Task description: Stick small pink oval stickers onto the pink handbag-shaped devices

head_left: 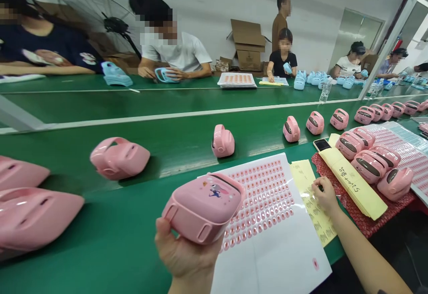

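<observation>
1. Left hand (pixel 187 254): holds a pink plastic case (pixel 203 208) in the air above the table (pixel 110 236), its printed cartoon figure facing up. The fingers (pixel 163 236) curl around the case's lower edge, gripping it against the palm.
2. Right hand (pixel 326 196): rests on a printed yellow paper (pixel 312 209). The fingers (pixel 317 186) are bunched together; any pinched item is too small to tell.
3. Sticker sheet (pixel 264 200): lies on white paper directly beneath the case, bearing rows of small oval pink stickers.
4. Red mesh mat (pixel 363 213): carries grouped pink cases (pixel 366 164) and a handwritten yellow paper (pixel 354 187).
5. Background: a row of pink cases (pixel 314 122) lines the table; co-workers (pixel 170 48) handle blue cases (pixel 163 75) across the table.
</observation>
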`<state>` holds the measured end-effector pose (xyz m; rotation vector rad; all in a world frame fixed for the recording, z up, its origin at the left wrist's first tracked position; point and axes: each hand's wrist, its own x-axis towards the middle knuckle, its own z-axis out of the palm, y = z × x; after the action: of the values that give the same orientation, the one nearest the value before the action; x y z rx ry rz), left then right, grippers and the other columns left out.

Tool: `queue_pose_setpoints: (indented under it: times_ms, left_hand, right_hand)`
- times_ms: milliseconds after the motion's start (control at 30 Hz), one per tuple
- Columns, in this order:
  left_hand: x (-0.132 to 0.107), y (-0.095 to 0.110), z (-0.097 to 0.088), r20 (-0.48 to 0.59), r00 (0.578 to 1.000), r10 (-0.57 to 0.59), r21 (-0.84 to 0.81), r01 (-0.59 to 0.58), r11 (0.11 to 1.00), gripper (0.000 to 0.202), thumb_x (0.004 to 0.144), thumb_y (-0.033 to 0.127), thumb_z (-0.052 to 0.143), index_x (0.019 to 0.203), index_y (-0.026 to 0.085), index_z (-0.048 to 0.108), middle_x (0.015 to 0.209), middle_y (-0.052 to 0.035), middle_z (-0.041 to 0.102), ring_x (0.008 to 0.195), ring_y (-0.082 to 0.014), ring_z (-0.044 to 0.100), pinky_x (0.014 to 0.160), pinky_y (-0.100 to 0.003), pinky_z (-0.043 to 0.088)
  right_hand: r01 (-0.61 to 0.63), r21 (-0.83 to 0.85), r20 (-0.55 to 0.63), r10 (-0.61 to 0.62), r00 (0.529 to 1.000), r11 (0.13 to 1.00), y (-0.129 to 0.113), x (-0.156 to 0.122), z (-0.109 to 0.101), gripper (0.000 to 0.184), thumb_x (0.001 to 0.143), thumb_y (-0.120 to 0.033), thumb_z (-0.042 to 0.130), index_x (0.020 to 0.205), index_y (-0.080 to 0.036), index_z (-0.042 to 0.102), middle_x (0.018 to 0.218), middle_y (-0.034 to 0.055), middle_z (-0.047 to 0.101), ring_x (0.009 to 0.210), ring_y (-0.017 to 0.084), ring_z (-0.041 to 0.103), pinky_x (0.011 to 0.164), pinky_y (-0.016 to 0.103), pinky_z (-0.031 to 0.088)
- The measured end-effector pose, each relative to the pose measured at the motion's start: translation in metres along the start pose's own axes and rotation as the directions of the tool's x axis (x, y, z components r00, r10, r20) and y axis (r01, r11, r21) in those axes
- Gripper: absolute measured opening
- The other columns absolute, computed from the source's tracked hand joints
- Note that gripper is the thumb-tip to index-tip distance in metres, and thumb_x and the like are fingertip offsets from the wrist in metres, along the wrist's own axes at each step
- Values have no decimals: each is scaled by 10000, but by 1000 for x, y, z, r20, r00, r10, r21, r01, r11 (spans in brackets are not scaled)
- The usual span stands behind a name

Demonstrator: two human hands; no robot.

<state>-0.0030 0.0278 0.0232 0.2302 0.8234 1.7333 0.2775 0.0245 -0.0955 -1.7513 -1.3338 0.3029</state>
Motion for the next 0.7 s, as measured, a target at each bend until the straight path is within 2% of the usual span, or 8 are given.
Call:
queue_pose_setpoints:
  times_ms: [200,333,433,567,700]
  left_hand:
    - [-10,-1,0,-49,997,-67,-17,66,998,400,684,542,513,944,262,631,1047,-11,679,1198,-306,444,921,-493,440]
    - [-13,-2,-1,-73,991,-109,-21,108,994,402,645,534,549,926,261,642,1049,-28,680,1232,-338,399,919,-536,429]
    - [-13,-2,0,-73,991,-112,-23,111,994,404,630,531,566,913,254,646,1037,-36,684,1233,-345,397,915,-536,431]
    - [-15,-3,3,-76,991,-112,-19,111,994,353,707,493,501,893,240,661,985,-33,695,1229,-325,410,921,-524,432]
    - [-17,-4,5,-81,988,-132,-18,131,991,315,769,432,455,882,236,674,926,-28,706,1237,-311,403,925,-526,433]
  right_hand:
    - [-12,-26,-27,12,1000,1000,1,3,2,146,741,-254,492,598,-223,499,712,47,563,770,235,529,751,375,428]
    - [-9,-44,-31,8,999,999,1,3,5,159,720,-232,509,563,-228,480,694,45,537,749,235,504,732,369,422]
    - [5,-36,-31,-6,1000,999,2,2,6,150,707,-224,515,564,-227,469,709,44,537,774,233,511,743,361,421]
    - [31,-10,-25,-31,999,999,4,2,4,163,715,-202,477,557,-226,444,702,30,544,764,213,529,739,340,427]
    - [34,-7,-35,-35,999,999,6,3,5,143,735,-249,510,595,-218,507,733,43,567,783,225,530,751,355,422]
